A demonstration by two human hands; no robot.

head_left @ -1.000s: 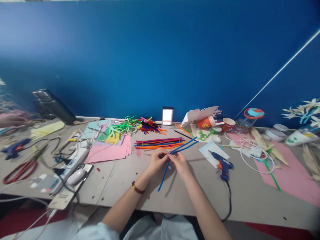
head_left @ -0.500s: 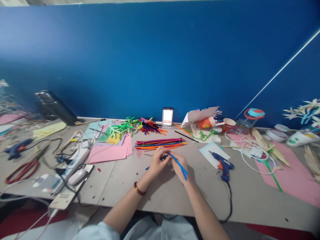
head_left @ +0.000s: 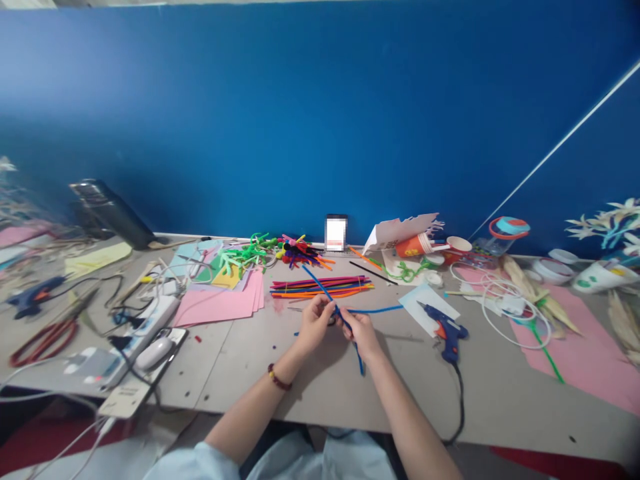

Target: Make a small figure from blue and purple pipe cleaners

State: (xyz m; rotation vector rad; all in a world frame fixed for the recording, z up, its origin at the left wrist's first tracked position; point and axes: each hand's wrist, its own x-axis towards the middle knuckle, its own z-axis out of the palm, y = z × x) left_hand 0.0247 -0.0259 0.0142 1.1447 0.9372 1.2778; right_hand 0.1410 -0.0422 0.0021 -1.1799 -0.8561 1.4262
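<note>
Blue pipe cleaners (head_left: 375, 310) meet and cross between my fingertips over the middle of the desk. One blue end slants up to the left, another sticks out to the right, and a third hangs below my right hand. My left hand (head_left: 314, 323) pinches them near the crossing with thumb and fingers. Close beside it, my right hand (head_left: 364, 335) is closed on the same blue strands. How they are joined is hidden by my fingers. Just beyond lies a bundle of coloured pipe cleaners (head_left: 300, 287), partly crossed over by the upper blue end.
To the right, a blue glue gun (head_left: 450, 330) rests partly on light blue paper (head_left: 413, 303). Pink paper (head_left: 220, 305), a power strip (head_left: 145, 333) and red-handled scissors (head_left: 45, 343) lie left. A phone-like screen (head_left: 336, 233) stands against the blue partition (head_left: 320, 120).
The blue pipe cleaners have turned and spread: ends that lay over my right hand now point up-left, right and down. My hands have shifted slightly, with fingertips still close together.
</note>
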